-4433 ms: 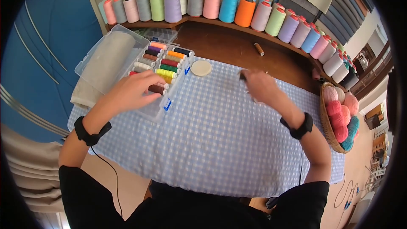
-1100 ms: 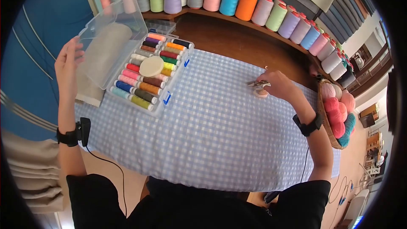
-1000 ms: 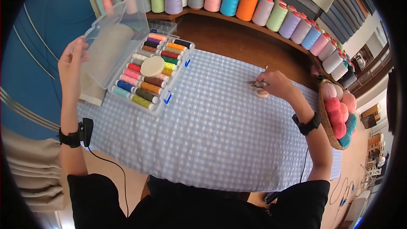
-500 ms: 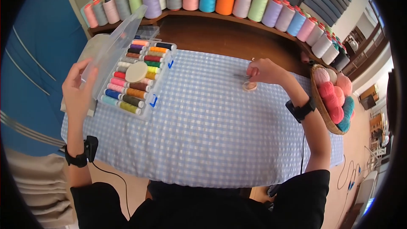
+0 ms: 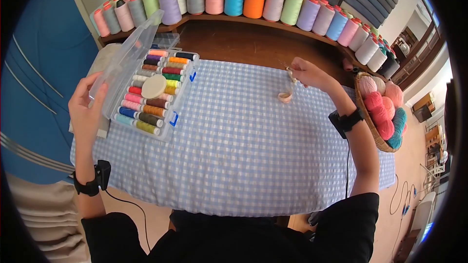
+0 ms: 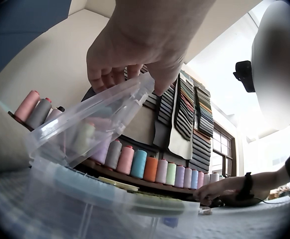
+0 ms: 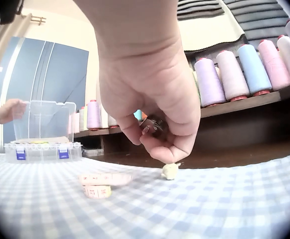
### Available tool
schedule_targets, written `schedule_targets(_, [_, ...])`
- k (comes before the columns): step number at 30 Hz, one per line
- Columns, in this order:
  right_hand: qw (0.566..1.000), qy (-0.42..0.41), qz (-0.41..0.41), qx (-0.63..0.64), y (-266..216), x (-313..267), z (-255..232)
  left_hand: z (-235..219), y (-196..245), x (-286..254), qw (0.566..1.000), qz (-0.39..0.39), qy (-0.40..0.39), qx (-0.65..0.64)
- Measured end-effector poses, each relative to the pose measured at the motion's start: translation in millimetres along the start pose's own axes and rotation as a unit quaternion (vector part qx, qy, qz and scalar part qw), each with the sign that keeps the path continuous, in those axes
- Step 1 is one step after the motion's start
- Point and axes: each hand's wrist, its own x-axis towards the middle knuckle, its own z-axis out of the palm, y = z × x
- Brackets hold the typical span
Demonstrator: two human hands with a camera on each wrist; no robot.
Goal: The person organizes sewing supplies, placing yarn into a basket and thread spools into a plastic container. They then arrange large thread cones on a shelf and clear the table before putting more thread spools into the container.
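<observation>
Left hand: (image 5: 86, 104) at the left, fingers and thumb pinching the outer edge of the lid (image 5: 127, 51).
Right hand: (image 5: 313, 75) at the right, fingertips closed on a small dark tool (image 7: 157, 127) – mostly hidden, so its exact kind is hard to tell.
Box: (image 7: 41, 153) on the left of the worktop (image 5: 229, 160), lid tilted partly open; rows of thread spools (image 5: 157, 103) inside, a cream disc (image 5: 154, 86) lying on them.
Right side: a coiled tape measure (image 5: 285, 98) lies near the right hand, with a cream ball (image 7: 170, 172) just below its fingertips.
Lid handling: looks like thin, light plastic, rather smooth and a little flexible; best taken by the middle of its free edge, since a corner might twist it.
Tool handling: probably hard and slim – best held by its body, clear of the tips.
Tape handling: soft, apt to uncoil; pinch the roll across its width.
Writing: digits run along the tape, too small to read surely; no brand is legible.
</observation>
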Motion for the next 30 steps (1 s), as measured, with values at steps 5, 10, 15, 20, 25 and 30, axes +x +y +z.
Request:
schedule_targets(5, [0.998, 0.037, 0.019, -0.054, -4, -5, 3, -1, 0, -1, 1.0, 0.003, -0.006, -0.007])
schedule_targets(10, [0.994, 0.095, -0.044, 0.01, 11, 1, 2, 1, -1, -1, 1.0, 0.006, -0.004, -0.003])
schedule_targets(15, [0.996, 0.077, -0.033, 0.035, 4, 4, 10, 9, 16, -9, 0.998, 0.032, -0.051, 0.03])
schedule_targets(20, [0.996, 0.03, 0.008, 0.089, -31, 6, 27, 2, 10, -3, 0.999, 0.021, -0.022, 0.023])
schedule_targets(25, [0.984, -0.101, -0.068, 0.13, -94, 38, 54, 4, 10, -2, 1.0, 0.011, -0.023, 0.0])
schedule_targets(30, [0.934, -0.161, -0.116, 0.296, -152, 84, 101, 2, 8, -3, 0.999, 0.018, -0.025, -0.019])
